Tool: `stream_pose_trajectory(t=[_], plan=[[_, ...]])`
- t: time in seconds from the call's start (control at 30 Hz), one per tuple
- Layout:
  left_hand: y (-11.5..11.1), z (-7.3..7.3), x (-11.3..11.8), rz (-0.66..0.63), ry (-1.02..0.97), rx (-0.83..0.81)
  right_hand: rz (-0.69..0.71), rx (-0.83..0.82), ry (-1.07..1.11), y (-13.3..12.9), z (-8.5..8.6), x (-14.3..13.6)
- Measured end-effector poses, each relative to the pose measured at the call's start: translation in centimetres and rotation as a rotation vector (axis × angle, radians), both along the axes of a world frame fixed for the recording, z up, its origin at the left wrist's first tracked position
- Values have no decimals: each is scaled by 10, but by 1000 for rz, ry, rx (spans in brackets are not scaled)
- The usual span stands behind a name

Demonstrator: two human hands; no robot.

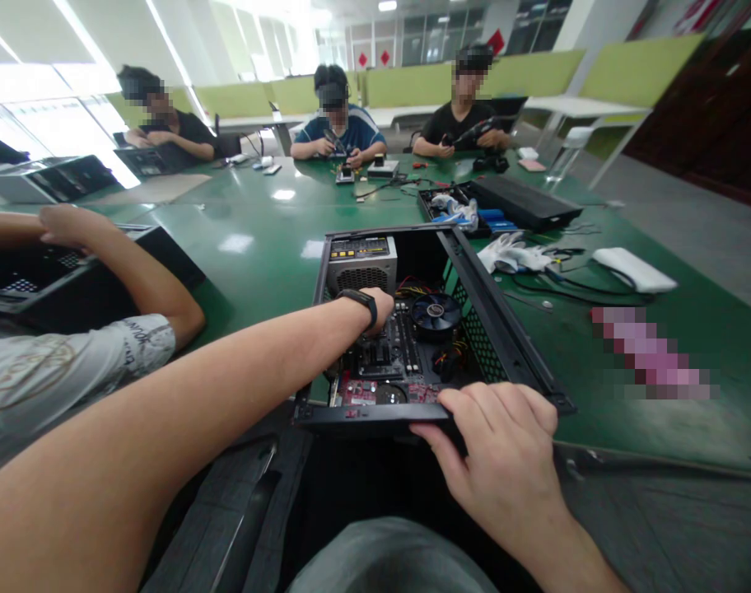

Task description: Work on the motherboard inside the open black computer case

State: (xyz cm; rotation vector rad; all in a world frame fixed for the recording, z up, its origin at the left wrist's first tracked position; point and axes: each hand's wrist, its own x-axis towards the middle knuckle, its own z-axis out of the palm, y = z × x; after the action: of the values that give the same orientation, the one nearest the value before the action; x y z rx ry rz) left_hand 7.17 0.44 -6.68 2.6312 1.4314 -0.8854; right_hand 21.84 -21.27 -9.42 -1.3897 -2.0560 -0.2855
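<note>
An open black computer case [505, 329] lies on its side at the near edge of the table. My left hand [381, 306], with a dark band at the wrist, reaches down inside it beside the power supply [363, 262]; its fingers are hidden. Below that hand is the motherboard [381, 354], and to its right sits a round black CPU fan [436, 313]. A red circuit board [422, 390] lies along the near side. My right hand [499, 445] grips the case's near rim, thumb under and fingers over the top.
Right of the case lie white gloves [515, 254], black cables [573, 290] and a white pouch [635, 270]. Behind it is a black tray [428, 206] with gloves and blue items. At left, a co-worker's arm [134, 272] rests over another case [171, 255]. Several people work across the green table [252, 218].
</note>
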Motion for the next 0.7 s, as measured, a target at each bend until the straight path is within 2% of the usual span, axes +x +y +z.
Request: stream_pose_trajectory(t=[0.37, 0.7], plan=[[12, -10, -1, 15, -64, 6, 0, 1, -4, -1, -1, 1], [8, -6, 1, 40, -44, 2, -1, -12, 6, -1, -2, 2]])
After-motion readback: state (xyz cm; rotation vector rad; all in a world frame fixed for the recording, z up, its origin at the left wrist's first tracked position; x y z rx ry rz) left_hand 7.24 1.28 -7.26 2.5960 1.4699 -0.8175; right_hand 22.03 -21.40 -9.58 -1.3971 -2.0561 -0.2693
